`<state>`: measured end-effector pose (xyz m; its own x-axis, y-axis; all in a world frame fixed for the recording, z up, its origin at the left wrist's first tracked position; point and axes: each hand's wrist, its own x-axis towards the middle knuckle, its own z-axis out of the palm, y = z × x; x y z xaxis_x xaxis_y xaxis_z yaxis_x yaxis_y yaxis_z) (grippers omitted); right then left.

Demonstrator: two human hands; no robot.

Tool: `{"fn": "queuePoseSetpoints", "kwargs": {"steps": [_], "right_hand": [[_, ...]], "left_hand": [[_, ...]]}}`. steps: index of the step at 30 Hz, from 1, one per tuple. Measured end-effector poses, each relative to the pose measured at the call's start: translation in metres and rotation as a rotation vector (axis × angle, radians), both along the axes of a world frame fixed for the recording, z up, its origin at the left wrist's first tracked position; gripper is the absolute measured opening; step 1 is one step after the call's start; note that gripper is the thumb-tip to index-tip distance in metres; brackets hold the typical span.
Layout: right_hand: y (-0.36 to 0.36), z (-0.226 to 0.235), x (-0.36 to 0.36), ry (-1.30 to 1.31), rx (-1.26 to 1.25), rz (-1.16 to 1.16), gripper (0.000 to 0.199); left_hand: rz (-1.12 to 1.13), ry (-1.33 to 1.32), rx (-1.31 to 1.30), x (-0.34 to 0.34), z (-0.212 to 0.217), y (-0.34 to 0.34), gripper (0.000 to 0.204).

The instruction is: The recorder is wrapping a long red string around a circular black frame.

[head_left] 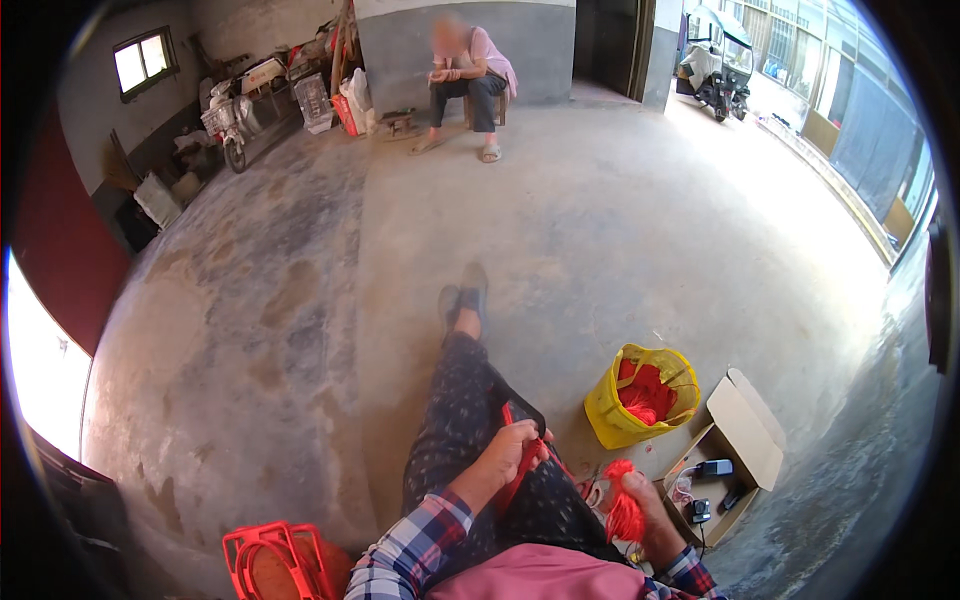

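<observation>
Over my lap, my left hand [506, 455] is closed around a long, flat red piece [518, 478], whose exact kind I cannot make out. To its right, my right hand [657, 520] grips a bundle of red yarn [625, 512] that hangs down in loose strands, like a tassel. Both hands are apart from each other, above my dark patterned trousers [440, 410]. Just beyond the right hand stands a yellow bag [605, 418], open at the top, with more red yarn [648, 396] inside.
An open cardboard box [752, 432] with small electronic devices [713, 468] lies at my right. Red plastic frames [240, 556] are at the lower left. Across the concrete floor [560, 240] a person [486, 62] sits by the wall. A scooter [234, 150] and a three-wheeled vehicle [728, 68] stand farther back.
</observation>
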<state>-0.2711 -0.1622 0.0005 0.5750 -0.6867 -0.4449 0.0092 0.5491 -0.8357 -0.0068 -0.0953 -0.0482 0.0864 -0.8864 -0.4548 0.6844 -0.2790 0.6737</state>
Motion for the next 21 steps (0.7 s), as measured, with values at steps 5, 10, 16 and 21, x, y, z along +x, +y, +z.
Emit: {"fn": "queuePoseSetpoints", "kwargs": {"steps": [5,10,16,21], "right_hand": [[-0.049,-0.050,-0.041,-0.194,0.105,-0.297,0.038],[-0.075,-0.064,-0.052,-0.244,0.182,-0.479,0.033],[-0.022,-0.033,0.042,-0.229,0.191,-0.140,0.027],[-0.011,-0.034,0.086,-0.123,0.042,0.343,0.013]], "left_hand": [[0.151,0.089,0.034,-0.006,0.004,0.008,0.024],[0.123,0.188,-0.057,0.002,0.000,0.015,0.020],[0.063,0.112,-0.065,-0.003,-0.005,0.010,0.017],[0.146,0.156,-0.081,-0.003,-0.006,0.009,0.012]]}}
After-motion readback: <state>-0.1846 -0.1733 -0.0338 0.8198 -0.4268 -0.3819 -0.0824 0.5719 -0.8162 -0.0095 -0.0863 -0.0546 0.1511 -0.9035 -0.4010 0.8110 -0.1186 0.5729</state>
